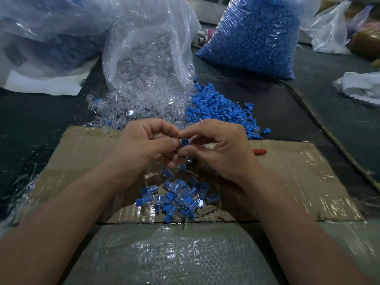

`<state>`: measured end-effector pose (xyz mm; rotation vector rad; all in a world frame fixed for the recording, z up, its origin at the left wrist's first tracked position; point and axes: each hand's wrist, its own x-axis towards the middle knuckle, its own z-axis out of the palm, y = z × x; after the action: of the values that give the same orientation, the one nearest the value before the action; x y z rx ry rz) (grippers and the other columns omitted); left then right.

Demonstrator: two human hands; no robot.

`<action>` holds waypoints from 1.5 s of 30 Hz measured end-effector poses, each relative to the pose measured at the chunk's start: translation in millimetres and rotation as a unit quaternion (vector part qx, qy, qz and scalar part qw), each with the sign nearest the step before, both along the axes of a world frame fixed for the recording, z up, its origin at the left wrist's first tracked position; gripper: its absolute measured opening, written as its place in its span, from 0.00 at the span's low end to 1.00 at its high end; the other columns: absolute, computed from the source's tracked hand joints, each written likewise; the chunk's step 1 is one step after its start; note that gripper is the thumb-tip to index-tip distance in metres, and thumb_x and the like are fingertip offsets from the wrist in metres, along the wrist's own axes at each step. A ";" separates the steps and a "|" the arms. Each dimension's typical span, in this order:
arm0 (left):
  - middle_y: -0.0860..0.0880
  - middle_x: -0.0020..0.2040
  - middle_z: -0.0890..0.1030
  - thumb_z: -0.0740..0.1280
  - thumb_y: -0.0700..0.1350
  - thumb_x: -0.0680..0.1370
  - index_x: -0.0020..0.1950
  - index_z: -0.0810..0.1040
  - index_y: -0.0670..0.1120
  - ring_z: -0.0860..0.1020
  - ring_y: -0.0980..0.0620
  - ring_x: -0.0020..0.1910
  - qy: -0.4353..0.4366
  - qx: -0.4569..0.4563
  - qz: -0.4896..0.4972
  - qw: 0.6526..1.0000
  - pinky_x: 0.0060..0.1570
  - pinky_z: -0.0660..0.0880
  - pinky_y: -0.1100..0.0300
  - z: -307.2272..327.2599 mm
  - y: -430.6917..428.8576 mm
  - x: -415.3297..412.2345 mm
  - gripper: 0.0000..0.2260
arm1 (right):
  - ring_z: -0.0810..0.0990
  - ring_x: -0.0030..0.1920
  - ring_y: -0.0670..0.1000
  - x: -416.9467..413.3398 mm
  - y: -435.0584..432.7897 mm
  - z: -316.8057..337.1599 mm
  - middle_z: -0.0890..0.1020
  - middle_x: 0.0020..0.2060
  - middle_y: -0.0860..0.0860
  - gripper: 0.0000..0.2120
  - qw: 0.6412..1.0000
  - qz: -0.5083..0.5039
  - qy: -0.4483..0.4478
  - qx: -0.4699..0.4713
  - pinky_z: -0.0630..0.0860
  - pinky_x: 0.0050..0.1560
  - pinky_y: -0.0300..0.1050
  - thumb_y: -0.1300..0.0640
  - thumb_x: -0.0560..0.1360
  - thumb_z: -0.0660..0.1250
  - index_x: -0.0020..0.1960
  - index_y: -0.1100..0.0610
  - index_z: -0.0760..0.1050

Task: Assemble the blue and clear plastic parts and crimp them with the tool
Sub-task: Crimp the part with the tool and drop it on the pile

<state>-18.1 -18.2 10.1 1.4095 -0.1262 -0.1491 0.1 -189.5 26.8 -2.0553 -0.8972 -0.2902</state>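
Note:
My left hand [144,145] and my right hand [222,149] meet above a flat cardboard sheet [298,182]. Between their fingertips both pinch one small piece, a blue part [185,142] sitting in a clear part. Below the hands lies a heap of joined blue-and-clear pieces [176,198]. Loose clear parts [131,108] spill from an open clear bag [148,48] behind the hands, with loose blue parts [218,108] heaped to their right. A red tool handle [259,151] pokes out from behind my right hand; the rest of the tool is hidden.
A full bag of blue parts [255,36] stands at the back right. Another large bag [47,33] fills the back left. A rope or cable [320,124] runs along the dark surface on the right. A woven sack [168,256] lies nearest me.

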 end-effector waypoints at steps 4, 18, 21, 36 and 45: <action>0.42 0.31 0.82 0.69 0.39 0.65 0.36 0.82 0.49 0.81 0.48 0.28 -0.008 -0.004 -0.008 1.000 0.26 0.76 0.64 1.3 0.3 0.0 0.05 | 0.82 0.41 0.48 -0.1 0.6 -0.8 0.82 0.40 0.51 0.12 0.999 -0.002 0.035 0.034 0.79 0.45 0.39 0.62 0.65 0.74 0.47 0.64 0.80; 0.43 0.33 0.82 0.67 0.39 0.63 0.35 0.83 0.48 0.81 0.50 0.29 -0.003 0.006 -0.006 1.000 0.29 0.78 0.62 7.2 1.9 -1.6 0.06 | 0.80 0.38 0.43 -2.3 0.3 1.5 0.81 0.39 0.49 0.12 0.996 -0.017 0.074 0.050 0.79 0.42 0.37 0.63 0.64 0.75 0.47 0.63 0.81; 0.43 0.33 0.82 0.68 0.39 0.63 0.35 0.83 0.47 0.81 0.50 0.29 -0.003 0.003 -0.011 1.000 0.29 0.78 0.63 7.6 2.2 -1.1 0.06 | 0.80 0.37 0.43 -3.0 0.1 3.0 0.81 0.38 0.49 0.12 0.996 -0.020 0.074 0.051 0.79 0.41 0.37 0.63 0.64 0.75 0.47 0.62 0.81; 0.43 0.30 0.81 0.70 0.38 0.61 0.39 0.78 0.39 0.80 0.50 0.26 0.041 -0.001 0.006 0.999 0.24 0.75 0.65 6.4 -0.8 -0.7 0.09 | 0.80 0.39 0.46 -4.1 2.2 5.1 0.83 0.38 0.53 0.10 1.000 -0.019 -0.004 -0.004 0.78 0.42 0.38 0.63 0.64 0.76 0.44 0.63 0.81; 0.44 0.29 0.81 0.70 0.38 0.63 0.34 0.80 0.43 0.79 0.52 0.26 0.024 -0.002 0.013 1.000 0.25 0.74 0.66 3.4 0.7 0.7 0.02 | 0.80 0.41 0.46 -4.5 1.0 8.3 0.81 0.39 0.48 0.11 0.999 -0.022 0.029 -0.031 0.78 0.45 0.40 0.57 0.65 0.74 0.47 0.59 0.80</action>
<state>-17.5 -17.4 13.6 1.4016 -0.0690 -0.1605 -4.4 -188.5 35.1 -2.1320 -0.8361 -0.2267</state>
